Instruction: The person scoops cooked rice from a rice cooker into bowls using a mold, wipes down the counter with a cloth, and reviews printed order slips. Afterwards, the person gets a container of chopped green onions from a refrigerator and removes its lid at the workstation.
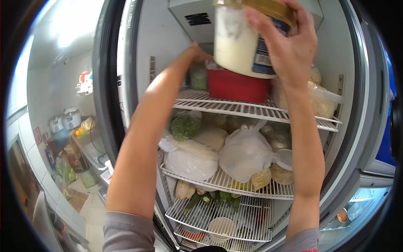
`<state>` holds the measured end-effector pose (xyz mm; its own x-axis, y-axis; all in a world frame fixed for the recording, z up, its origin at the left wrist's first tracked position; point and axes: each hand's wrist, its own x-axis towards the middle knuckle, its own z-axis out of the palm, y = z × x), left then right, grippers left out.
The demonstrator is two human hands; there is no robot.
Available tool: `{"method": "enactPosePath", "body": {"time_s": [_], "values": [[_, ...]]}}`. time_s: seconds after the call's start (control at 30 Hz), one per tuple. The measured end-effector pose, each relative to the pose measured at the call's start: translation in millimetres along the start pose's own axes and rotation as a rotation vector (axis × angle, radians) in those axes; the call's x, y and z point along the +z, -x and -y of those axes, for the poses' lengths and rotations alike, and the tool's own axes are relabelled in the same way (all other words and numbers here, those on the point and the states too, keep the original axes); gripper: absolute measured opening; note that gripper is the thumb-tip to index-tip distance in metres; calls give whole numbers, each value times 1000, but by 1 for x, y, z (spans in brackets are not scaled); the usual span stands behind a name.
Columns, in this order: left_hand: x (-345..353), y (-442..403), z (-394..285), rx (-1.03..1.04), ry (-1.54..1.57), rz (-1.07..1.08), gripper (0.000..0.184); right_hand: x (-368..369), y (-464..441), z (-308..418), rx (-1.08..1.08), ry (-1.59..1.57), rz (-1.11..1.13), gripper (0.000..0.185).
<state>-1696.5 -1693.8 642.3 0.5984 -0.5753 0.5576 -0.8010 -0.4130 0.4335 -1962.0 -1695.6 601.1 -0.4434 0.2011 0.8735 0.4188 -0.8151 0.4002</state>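
Note:
My right hand (294,46) grips a large clear tub (235,46) from its right side, high up in front of the top shelf. The tub has a gold lid, a dark blue label with a barcode and pale cream contents; it is tilted slightly. My left hand (198,54) reaches to the back left of the top shelf, beside a red bin (239,86) and above a container of green stuff (199,80). Its fingers are mostly hidden, so I cannot see whether they hold anything. The tub partly covers the red bin.
Bags of pale food (321,101) sit right on the top shelf. On the middle wire shelf (231,185) are white plastic bags (245,149) and a bag of greens (185,126). Lower down are green vegetables (214,197) and a white tub (222,227). The fridge's door frame (109,84) stands left.

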Motion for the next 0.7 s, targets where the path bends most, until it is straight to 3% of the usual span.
{"method": "enactPosePath", "body": {"time_s": [0.07, 0.2, 0.33, 0.47, 0.53, 0.57, 0.63, 0.7], "values": [[13, -3, -9, 27, -7, 44, 56, 1, 0, -1, -122, 25, -53, 46], [25, -4, -7, 41, -67, -2, 54, -5, 0, -4, -98, -45, -84, 39], [22, 4, 2, 16, -129, -82, 51, -14, 5, -2, -242, -19, -157, 37], [9, 24, 14, 45, -151, -109, 48, -11, 0, -9, -183, -129, -183, 36], [-1, 47, 14, 112, 14, -106, 47, -10, 1, -12, -136, -171, -191, 36], [-6, 86, -7, 32, 348, -76, 49, -10, 0, -12, -155, -153, -205, 36], [0, 63, 8, 25, 172, -195, 61, -11, -2, -12, -192, -116, -234, 36], [6, 46, 17, -139, -14, -203, 70, -10, -2, -11, -189, -107, -239, 36]]}}
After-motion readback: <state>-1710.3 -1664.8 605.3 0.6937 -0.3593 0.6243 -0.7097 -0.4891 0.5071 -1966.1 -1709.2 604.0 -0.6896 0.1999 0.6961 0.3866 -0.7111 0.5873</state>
